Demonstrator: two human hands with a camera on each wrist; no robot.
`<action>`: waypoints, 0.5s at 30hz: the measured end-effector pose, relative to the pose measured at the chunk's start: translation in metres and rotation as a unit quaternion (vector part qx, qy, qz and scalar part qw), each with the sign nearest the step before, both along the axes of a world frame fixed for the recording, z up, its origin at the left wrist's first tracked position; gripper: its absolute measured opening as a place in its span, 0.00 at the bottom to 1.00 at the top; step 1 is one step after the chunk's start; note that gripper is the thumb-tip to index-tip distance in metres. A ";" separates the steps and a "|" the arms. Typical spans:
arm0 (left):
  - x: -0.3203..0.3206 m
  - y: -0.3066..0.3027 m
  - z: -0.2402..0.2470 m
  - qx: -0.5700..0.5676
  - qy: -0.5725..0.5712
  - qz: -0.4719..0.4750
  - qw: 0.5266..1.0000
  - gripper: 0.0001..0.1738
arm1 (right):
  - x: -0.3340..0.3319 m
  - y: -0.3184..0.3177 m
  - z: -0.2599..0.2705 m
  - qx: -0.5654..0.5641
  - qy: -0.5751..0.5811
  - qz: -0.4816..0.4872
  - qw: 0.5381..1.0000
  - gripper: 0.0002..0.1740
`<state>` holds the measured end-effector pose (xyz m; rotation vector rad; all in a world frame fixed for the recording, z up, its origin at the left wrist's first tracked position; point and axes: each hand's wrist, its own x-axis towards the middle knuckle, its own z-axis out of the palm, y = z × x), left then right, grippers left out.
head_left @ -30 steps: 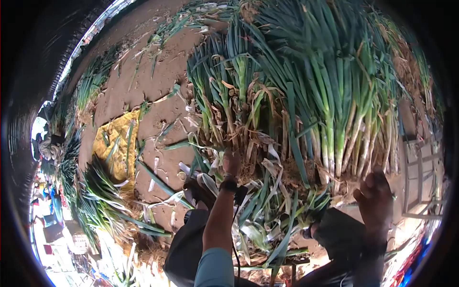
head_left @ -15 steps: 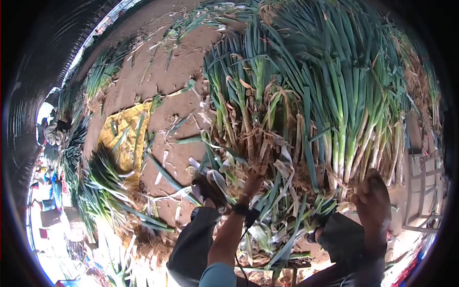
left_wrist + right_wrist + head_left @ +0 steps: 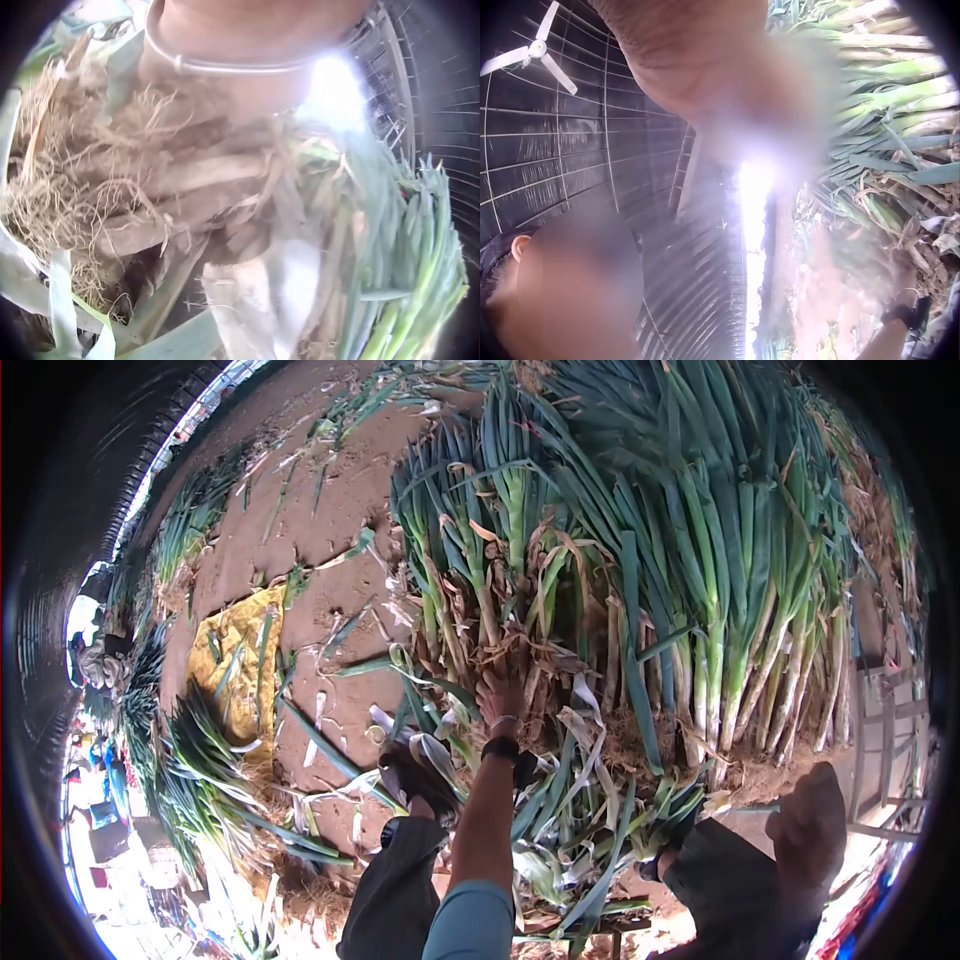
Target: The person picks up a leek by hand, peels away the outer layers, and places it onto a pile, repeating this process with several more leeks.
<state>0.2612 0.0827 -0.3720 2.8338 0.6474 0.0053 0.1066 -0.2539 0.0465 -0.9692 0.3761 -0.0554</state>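
Observation:
Near the middle of the head view, my left hand (image 3: 500, 695) touches the lower stems of dry-leaved leeks (image 3: 487, 615), fingers toward the stalks. The left wrist view has the hand (image 3: 262, 90) at the top, close against rooted stalks (image 3: 195, 176) that hide its fingers; whether they curl round a stalk cannot be told. My right hand (image 3: 810, 825) is raised near the right knee, below the roots of the large upright leek bundle (image 3: 715, 570). Blurred in the right wrist view, that hand (image 3: 735, 82) shows loosely bent fingers and nothing held.
Loose leaves and trimmings (image 3: 545, 860) lie between my feet. On the brown ground at the left are a yellow sack (image 3: 240, 650) and a smaller leek pile (image 3: 205, 785). A metal frame (image 3: 885, 740) stands at the right edge. A ceiling fan (image 3: 538, 49) hangs overhead.
My left hand has gone from left of the dry-leaved leeks, down to their roots, then up against their lower stems. My right hand has dropped lower and slightly right.

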 end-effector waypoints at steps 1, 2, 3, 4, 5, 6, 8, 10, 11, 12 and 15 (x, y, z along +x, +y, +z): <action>0.001 0.001 0.005 -0.006 -0.014 0.018 1.000 0.28 | 0.004 -0.001 -0.003 -0.008 -0.001 0.001 1.000 0.10; 0.002 0.001 0.011 -0.013 -0.030 0.037 0.999 0.26 | 0.008 -0.001 -0.005 -0.016 -0.001 0.001 1.000 0.11; 0.003 0.002 0.016 -0.019 -0.045 0.055 0.997 0.25 | 0.012 0.000 -0.007 -0.018 0.006 -0.004 1.000 0.11; 0.001 0.016 0.039 -0.096 -0.015 0.084 0.992 0.23 | 0.017 0.002 -0.005 -0.019 0.012 -0.009 1.000 0.12; 0.004 0.037 0.058 -0.172 0.010 0.113 0.979 0.22 | 0.022 0.004 -0.003 -0.019 0.012 -0.013 1.000 0.12; -0.001 0.076 0.034 -0.251 -0.023 0.118 0.961 0.20 | 0.029 0.007 -0.001 -0.012 0.009 -0.008 1.000 0.12; -0.012 0.130 0.046 -0.244 -0.051 0.079 0.965 0.17 | 0.038 0.011 0.000 0.005 0.003 -0.005 1.000 0.12; -0.030 0.173 0.078 -0.163 -0.059 0.057 0.983 0.16 | 0.041 0.009 -0.002 0.029 -0.004 0.023 0.999 0.12; -0.037 0.196 0.069 -0.167 -0.077 0.073 0.980 0.16 | 0.043 0.008 -0.001 0.040 -0.013 0.037 0.998 0.12; -0.045 0.180 0.101 -0.094 -0.054 0.086 0.990 0.15 | 0.044 0.008 0.002 0.059 -0.027 0.058 0.996 0.11; -0.081 0.159 0.020 -0.040 -0.076 -0.095 0.992 0.13 | 0.040 0.009 0.002 0.050 -0.013 0.046 0.998 0.10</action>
